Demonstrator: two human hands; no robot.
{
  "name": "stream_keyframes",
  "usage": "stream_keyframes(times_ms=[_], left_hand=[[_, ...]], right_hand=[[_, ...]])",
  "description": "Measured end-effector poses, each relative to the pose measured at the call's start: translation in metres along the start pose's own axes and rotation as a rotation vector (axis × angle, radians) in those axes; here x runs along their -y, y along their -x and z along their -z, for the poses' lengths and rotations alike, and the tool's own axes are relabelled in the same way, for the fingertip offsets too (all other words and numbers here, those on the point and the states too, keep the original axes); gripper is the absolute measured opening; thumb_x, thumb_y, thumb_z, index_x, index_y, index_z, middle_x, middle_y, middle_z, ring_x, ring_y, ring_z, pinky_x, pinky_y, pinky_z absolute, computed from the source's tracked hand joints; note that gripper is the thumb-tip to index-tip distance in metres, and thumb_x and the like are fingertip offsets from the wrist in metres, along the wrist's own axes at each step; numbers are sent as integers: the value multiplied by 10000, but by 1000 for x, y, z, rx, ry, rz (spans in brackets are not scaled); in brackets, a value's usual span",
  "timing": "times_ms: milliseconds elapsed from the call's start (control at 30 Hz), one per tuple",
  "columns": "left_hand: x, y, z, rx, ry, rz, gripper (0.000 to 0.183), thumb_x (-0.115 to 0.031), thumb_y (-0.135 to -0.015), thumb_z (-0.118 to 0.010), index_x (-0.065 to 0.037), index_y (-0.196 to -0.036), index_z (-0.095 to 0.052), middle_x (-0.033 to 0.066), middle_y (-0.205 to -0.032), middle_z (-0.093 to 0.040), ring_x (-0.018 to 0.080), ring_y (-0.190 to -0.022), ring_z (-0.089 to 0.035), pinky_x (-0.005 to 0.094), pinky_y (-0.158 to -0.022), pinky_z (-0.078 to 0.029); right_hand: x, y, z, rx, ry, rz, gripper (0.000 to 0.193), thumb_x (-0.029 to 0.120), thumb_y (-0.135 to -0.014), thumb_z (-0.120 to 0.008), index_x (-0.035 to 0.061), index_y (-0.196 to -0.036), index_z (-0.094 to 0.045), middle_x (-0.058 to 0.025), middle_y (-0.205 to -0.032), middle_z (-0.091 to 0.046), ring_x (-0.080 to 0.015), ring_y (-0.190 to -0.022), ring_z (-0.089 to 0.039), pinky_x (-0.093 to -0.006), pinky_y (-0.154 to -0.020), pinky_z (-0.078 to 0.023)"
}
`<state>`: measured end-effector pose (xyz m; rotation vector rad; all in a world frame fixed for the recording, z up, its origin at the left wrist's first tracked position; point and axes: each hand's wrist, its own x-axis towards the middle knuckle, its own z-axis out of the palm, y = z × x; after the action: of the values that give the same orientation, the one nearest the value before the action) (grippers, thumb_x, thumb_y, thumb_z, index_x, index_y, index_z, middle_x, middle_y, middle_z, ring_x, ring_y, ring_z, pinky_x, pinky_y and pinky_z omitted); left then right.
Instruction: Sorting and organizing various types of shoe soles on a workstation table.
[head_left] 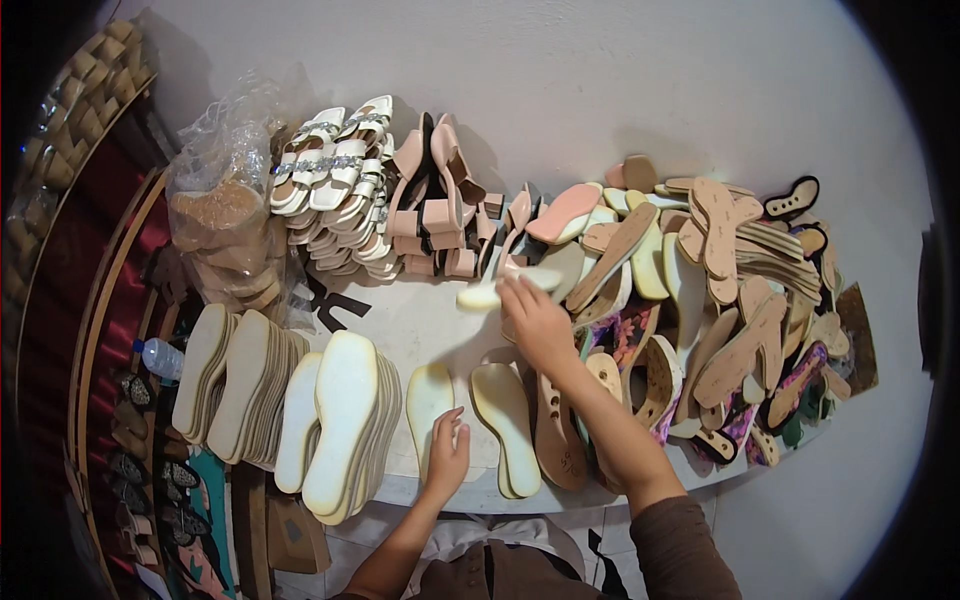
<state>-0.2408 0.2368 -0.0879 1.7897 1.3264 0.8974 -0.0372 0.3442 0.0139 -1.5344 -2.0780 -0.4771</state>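
Observation:
My right hand [538,325] reaches over the middle of the table, its fingers closed on a pale cream shoe insole [479,298] held above the tabletop. Nearer to me, my left hand [448,458] rests with its fingers apart at the edge of a single cream insole [430,389]. I cannot make out how firmly it touches that piece. Just right of it lies a small pile of similar insoles [498,400]. A brown sole with holes [556,425] sits beside that pile, under my right forearm. Left of my left hand stands a tall stack of white insoles [345,400].
Beige insole stacks [240,390] line the left edge. Behind are a plastic bag of soles [225,235], white sandals [335,180] and pink heeled sandals [440,200]. Mixed soles [720,235] heap up on the right. A shelf of shoes [180,480] stands at left.

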Motion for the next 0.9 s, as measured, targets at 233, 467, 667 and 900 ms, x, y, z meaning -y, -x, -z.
stream_keyframes(times_ms=[233,467,667,900], left_hand=[[-25,-12,10,356,1120,546,424,-197,-914,-445,-25,-1285,-332,123,-1186,-495,147,-1025,-511,272,-832,-447],[-15,12,-17,359,1051,626,471,-77,-858,-534,-43,-1260,-290,90,-1155,-504,130,-947,-522,244,-726,-474],[0,25,-31,452,705,518,434,-90,-855,-521,-23,-1232,-317,123,-1222,-424,171,-1042,-478,253,-830,-415],[17,18,-50,246,443,370,482,-166,-829,-543,55,-1220,-369,217,-1189,-455,295,-1053,-513,334,-869,-423]], right_hand=[[60,135,40,211,-378,290,375,36,-738,-481,85,-1104,-543,-59,-1228,-493,-288,-1137,-468,-334,-844,-472],[115,177,36,314,-908,-551,529,105,-739,-557,19,-1243,-424,-251,-1371,-225,-401,-1265,-253,-400,-1030,-238],[126,197,31,375,-564,-609,648,177,-713,-613,25,-1285,-350,-290,-1376,-145,-435,-1249,-247,-424,-1008,-273],[110,196,29,368,-417,-678,608,156,-720,-600,17,-1264,-365,-281,-1316,-261,-421,-1167,-344,-410,-970,-315]])
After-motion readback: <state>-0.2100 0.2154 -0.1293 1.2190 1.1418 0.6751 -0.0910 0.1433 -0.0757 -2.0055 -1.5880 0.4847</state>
